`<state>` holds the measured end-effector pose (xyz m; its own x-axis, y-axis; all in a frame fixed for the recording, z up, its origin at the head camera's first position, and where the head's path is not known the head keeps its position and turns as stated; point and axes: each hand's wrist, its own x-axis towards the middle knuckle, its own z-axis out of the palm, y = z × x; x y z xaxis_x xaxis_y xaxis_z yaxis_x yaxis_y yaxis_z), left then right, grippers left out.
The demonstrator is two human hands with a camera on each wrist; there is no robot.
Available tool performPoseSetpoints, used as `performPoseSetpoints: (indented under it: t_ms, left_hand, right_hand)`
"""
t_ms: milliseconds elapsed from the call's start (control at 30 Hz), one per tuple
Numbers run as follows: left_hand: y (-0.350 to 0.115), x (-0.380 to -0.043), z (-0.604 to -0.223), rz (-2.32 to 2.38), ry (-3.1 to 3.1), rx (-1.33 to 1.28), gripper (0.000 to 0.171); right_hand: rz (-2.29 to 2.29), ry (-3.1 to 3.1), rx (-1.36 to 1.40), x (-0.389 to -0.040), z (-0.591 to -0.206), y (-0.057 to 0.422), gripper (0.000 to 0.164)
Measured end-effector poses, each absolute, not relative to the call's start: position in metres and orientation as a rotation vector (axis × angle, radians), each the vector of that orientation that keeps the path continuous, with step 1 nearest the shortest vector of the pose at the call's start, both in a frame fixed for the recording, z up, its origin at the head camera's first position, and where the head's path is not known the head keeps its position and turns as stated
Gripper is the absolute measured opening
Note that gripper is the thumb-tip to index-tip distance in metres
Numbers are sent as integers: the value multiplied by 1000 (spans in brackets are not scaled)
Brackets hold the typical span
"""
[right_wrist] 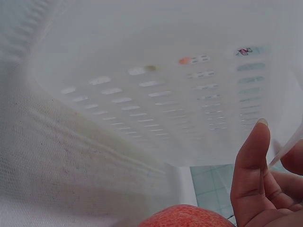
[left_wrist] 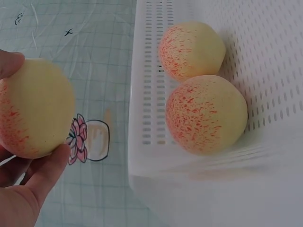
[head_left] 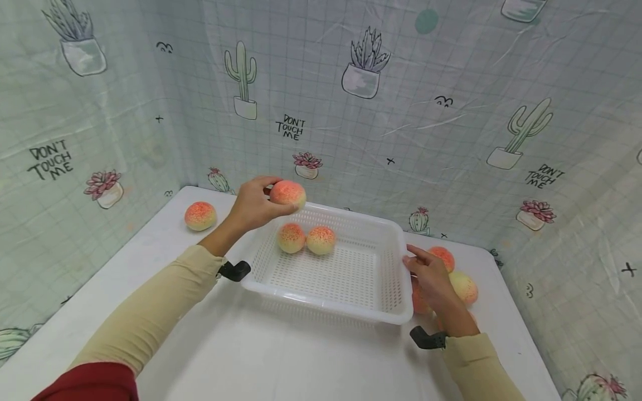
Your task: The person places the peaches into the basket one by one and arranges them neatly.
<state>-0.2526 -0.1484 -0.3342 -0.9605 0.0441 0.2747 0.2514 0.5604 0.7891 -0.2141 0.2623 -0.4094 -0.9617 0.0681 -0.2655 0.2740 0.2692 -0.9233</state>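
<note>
My left hand (head_left: 254, 205) grips a toy-like peach (head_left: 288, 194), pink-red over pale yellow, above the back left corner of a white plastic basket (head_left: 321, 298). In the left wrist view the fingers and thumb curl round this peach (left_wrist: 40, 109), beside the basket wall. Two more peaches lie side by side in the basket, a left one (head_left: 291, 238) and a right one (head_left: 321, 240). My right hand (head_left: 435, 281) holds the basket's right rim; the right wrist view shows the rim between thumb and fingers (right_wrist: 251, 175). The basket's right end sits above the tabletop.
Right of the basket, several peaches lie around and partly behind the right hand, among them a red one (head_left: 442, 258) and a yellow one (head_left: 464, 287). Another peach (head_left: 200, 216) rests at the back left of the white table (head_left: 241, 356). Patterned cloth walls (head_left: 321, 111) enclose the table's back and sides.
</note>
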Motion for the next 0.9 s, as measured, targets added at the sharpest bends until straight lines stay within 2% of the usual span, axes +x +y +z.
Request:
performPoseSetpoints:
  t_ms: [500,900]
  left_hand:
    - [-129,-262,-335,-1351,-2569,-343,65]
    - [-113,-270,-338,-1437,-2551,-421,67]
  right_hand:
    - [-1776,2353,326,-213,-411,263,56]
    - [-1775,2362,351,-209,-411,260,56]
